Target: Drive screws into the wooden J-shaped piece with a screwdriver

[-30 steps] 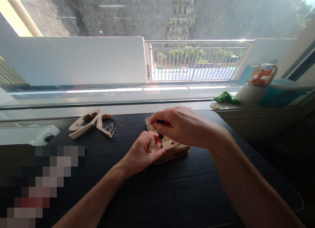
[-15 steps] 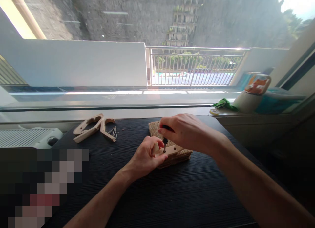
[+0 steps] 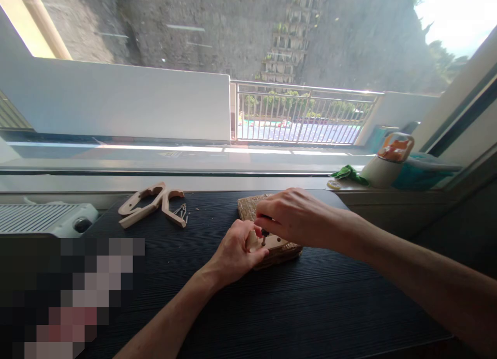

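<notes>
My left hand [image 3: 241,248] is closed on a pale wooden piece [image 3: 275,241] with a dark hole in it, pressing it against a brown corrugated block [image 3: 250,206] on the black table. A screwdriver [image 3: 264,234] stands nearly upright with its tip at the wooden piece, close to my left thumb. My right hand [image 3: 289,214] is wrapped round its handle from above, and most of the handle is hidden in the fingers. Further left lie curved wooden parts [image 3: 142,201] with holes, beside several loose screws [image 3: 181,212].
The black table [image 3: 217,317] runs up to the window sill. On the sill at the right are a green cloth [image 3: 348,175], a small yellow round thing [image 3: 333,184], and a white container with an orange picture [image 3: 384,165]. A white radiator [image 3: 50,218] stands at the left.
My right hand has turned about the screwdriver, covering more of its handle now. The view has shifted and tilted slightly. My left hand keeps its hold on the wooden piece.
</notes>
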Tool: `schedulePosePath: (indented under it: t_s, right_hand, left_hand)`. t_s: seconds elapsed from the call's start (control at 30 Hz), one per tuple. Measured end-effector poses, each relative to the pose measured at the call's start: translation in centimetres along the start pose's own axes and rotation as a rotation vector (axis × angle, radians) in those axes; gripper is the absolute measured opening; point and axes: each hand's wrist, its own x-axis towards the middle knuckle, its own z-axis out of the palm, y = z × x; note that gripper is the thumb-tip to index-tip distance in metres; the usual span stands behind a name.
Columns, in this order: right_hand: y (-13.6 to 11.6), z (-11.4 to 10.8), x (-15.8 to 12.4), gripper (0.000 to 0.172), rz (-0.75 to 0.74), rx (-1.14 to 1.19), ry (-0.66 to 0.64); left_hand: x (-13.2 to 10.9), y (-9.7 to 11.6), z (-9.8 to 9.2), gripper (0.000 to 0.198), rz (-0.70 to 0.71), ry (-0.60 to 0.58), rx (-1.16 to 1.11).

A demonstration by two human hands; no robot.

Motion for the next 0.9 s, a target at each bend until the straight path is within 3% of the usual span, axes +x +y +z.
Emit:
schedulePosePath:
  t_s: [0.17, 0.33, 0.4, 0.77, 0.9]
  right_hand:
    - [-0.4, 0.5, -0.4, 0.027, 0.066, 0.015, 0.054]
    - [-0.5, 0.2, -1.5, 0.02, -0.132, 0.07, 0.058]
    - [-0.3, 0.2, -1.8, 0.021, -0.148, 0.08, 0.044]
    - [0.0, 1.7, -0.9, 0.026, 0.11, 0.089, 0.151]
    - [-0.5, 1.2, -0.8, 0.026, 0.038, 0.036, 0.114]
  left_hand:
    - [-0.1, 0.1, 0.1, 0.018, 0.023, 0.023, 0.01]
    - [0.0, -0.3, 0.2, 0.019, 0.067, 0.015, -0.004]
    - [0.0, -0.4, 0.2, 0.02, 0.066, 0.011, 0.001]
    - [0.0, -0.1, 0.2, 0.022, 0.027, -0.001, 0.02]
    - [0.0, 0.0, 0.2, 0.02, 0.008, -0.029, 0.01]
